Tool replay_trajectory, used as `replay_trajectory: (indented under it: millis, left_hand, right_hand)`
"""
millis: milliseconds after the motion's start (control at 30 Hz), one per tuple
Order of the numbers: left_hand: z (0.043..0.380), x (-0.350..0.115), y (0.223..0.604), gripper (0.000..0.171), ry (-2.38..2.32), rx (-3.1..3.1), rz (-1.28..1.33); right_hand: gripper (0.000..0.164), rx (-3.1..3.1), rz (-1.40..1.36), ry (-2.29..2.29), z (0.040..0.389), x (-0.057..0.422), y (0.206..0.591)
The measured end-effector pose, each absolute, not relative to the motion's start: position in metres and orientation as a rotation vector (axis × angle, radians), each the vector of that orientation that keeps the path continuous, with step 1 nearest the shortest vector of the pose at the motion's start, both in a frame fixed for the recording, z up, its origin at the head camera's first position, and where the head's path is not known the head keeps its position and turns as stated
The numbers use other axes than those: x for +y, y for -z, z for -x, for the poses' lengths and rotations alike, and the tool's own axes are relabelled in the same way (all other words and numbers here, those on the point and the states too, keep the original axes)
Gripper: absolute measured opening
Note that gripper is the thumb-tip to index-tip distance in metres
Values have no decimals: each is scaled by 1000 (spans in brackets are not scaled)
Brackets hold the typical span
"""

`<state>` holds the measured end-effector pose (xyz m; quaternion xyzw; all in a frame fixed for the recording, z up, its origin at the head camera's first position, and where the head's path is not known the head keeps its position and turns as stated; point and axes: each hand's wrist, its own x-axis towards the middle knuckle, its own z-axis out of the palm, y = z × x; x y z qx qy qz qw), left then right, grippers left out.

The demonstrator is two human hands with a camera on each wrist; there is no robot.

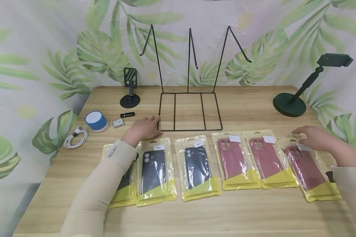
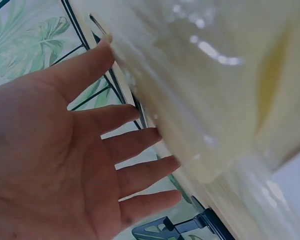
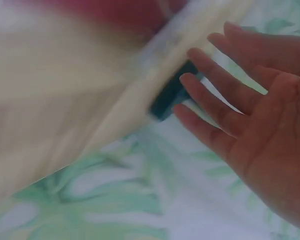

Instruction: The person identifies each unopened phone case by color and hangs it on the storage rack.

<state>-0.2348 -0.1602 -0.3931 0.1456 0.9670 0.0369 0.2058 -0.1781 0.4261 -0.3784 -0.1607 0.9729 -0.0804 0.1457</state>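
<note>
My left hand point(image 1: 143, 129) is above the top of a bagged dark phone case point(image 1: 153, 171), beside the left front corner of a black wire rack point(image 1: 190, 130). Its fingers are spread in the left wrist view, close to a blurred clear bag point(image 2: 205, 100); contact cannot be made out. Another bagged dark case point(image 1: 125, 181) lies partly under the left sleeve, and a third point(image 1: 197, 168) lies to the right. On the right are three bagged pink cases, the left point(image 1: 232, 158), middle point(image 1: 264, 158) and right point(image 1: 307, 168). Over the rightmost bag's top, my right hand point(image 1: 317, 140) has loosely extended fingers, holding nothing visible.
A black phone stand point(image 1: 130, 100), blue round speaker point(image 1: 96, 121), black stick point(image 1: 127, 115), small silver device point(image 1: 118, 123) and coiled white cable point(image 1: 76, 140) sit at the left. A dark green stand point(image 1: 289, 105) is at back right. Leaf-print cloth hangs behind the wooden table point(image 1: 195, 217).
</note>
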Motion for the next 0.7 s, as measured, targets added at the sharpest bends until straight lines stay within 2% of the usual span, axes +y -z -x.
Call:
replay_trajectory:
  millis: [367, 500, 700]
  left_hand:
    - [239, -160, 394, 66, -115, 2736, -388]
    - [239, -161, 395, 66, -116, 2739, -387]
    - [238, -161, 397, 66, -119, 2754, -392]
  right_hand:
    - [4, 2757, 382, 331, 186, 458, 397]
    - [9, 2758, 379, 326, 188, 459, 397]
    - [8, 2827, 362, 397, 186, 455, 387]
